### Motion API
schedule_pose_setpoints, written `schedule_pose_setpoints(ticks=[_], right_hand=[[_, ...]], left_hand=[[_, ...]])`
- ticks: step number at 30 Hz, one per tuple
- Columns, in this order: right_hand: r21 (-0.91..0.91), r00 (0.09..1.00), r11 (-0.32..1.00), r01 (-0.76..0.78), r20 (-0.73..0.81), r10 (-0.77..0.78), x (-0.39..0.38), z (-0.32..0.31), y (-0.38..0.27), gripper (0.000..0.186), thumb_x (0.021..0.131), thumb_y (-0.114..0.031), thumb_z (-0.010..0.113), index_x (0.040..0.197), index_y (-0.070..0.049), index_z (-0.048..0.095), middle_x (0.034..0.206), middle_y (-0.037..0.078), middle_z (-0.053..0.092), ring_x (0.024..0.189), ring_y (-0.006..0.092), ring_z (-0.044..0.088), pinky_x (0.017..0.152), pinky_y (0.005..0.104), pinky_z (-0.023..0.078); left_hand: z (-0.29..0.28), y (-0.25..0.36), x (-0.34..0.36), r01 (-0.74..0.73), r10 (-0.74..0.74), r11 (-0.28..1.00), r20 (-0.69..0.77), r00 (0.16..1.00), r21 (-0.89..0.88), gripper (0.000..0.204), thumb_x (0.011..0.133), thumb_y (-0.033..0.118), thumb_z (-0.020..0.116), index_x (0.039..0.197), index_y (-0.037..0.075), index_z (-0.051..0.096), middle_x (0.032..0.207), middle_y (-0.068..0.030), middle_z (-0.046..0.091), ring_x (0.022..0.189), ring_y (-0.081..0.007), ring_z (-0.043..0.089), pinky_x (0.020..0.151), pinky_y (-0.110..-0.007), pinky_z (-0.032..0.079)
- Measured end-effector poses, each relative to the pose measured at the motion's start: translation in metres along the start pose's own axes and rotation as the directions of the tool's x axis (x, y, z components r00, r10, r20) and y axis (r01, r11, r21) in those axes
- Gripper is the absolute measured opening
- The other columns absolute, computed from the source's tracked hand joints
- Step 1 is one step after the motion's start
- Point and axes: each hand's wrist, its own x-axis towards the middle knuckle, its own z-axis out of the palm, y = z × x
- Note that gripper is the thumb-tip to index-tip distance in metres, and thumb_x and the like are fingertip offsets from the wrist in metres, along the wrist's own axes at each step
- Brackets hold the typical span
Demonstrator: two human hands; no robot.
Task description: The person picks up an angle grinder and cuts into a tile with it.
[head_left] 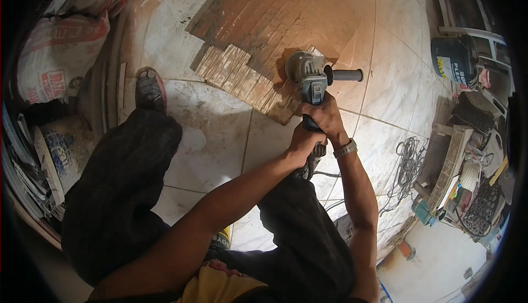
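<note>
Both of my hands are closed around the body of an angle grinder (315,89). My left hand (306,141) wraps the rear grip, and my right hand (325,117) holds the body just ahead of it. The black side handle (347,75) sticks out to the right with no hand on it. The grinder's round guard (304,66) sits over the right edge of a ridged slab (234,77) on the floor. Pale ridges show along the slab's near side, while reddish-brown dust covers the rest. The disc's contact with the slab is hidden.
White floor tiles (209,132) with dust lie around the slab. My shoe (150,89) is left of it. Filled sacks (63,55) stand at the left. A coiled cable (408,162), a black bucket (455,61) and a cluttered rack (448,165) are at the right.
</note>
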Motion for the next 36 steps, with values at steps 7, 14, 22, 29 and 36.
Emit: schedule_pose_setpoints(ticks=[7,14,22,29,36], right_hand=[[-0.09,1.0,0.996,-0.002,-0.018,0.0,-0.005,0.009,-0.004,0.04,0.077,-0.019,0.083,0.108,0.003,0.069,0.09,0.006,0.071,0.08,0.016,0.065,0.075,0.0319,0.055],[-0.074,0.999,0.997,0.028,-0.019,-0.029,-0.002,0.003,-0.004,0.037,0.079,-0.023,0.081,0.105,0.002,0.069,0.087,0.002,0.069,0.076,0.0125,0.061,0.07,0.0303,0.052],[-0.096,0.999,0.995,-0.005,-0.04,0.001,-0.001,0.003,-0.001,0.037,0.078,-0.022,0.081,0.104,0.002,0.069,0.088,0.002,0.069,0.076,0.0133,0.061,0.071,0.031,0.053],[-0.139,0.999,0.989,-0.044,-0.03,0.041,-0.005,0.009,-0.008,0.042,0.075,-0.022,0.085,0.105,0.003,0.068,0.089,0.004,0.069,0.079,0.0151,0.061,0.076,0.0328,0.054],[-0.136,0.999,0.99,-0.04,-0.01,0.039,-0.015,0.01,-0.005,0.046,0.074,-0.021,0.084,0.11,0.004,0.068,0.094,0.01,0.074,0.083,0.0202,0.068,0.08,0.0341,0.056]], left_hand=[[-0.012,-0.008,0.0,0.035,-0.031,0.997,0.057,0.998,-0.065,0.022,0.069,0.001,0.071,0.09,0.0,0.068,0.078,-0.0076,0.069,0.072,-0.0197,0.067,0.066,-0.033,0.051],[-0.004,-0.003,0.0,0.065,-0.062,0.996,0.052,0.997,-0.063,0.02,0.069,0.002,0.072,0.088,0.002,0.067,0.078,-0.0069,0.069,0.071,-0.019,0.066,0.065,-0.033,0.051],[-0.006,0.0,-0.001,0.023,-0.02,0.998,0.04,0.999,-0.066,0.018,0.067,0.004,0.073,0.083,0.001,0.067,0.074,-0.0063,0.068,0.066,-0.0184,0.065,0.061,-0.033,0.05],[-0.007,-0.011,-0.004,-0.024,0.027,0.993,0.024,0.999,-0.112,0.019,0.065,0.005,0.075,0.082,0.0,0.069,0.072,-0.0068,0.068,0.062,-0.0178,0.064,0.057,-0.034,0.05],[-0.007,-0.013,-0.015,0.013,-0.008,0.997,0.059,0.998,-0.081,0.016,0.068,0.0,0.07,0.084,-0.001,0.068,0.078,-0.0081,0.069,0.07,-0.019,0.068,0.063,-0.032,0.052]])
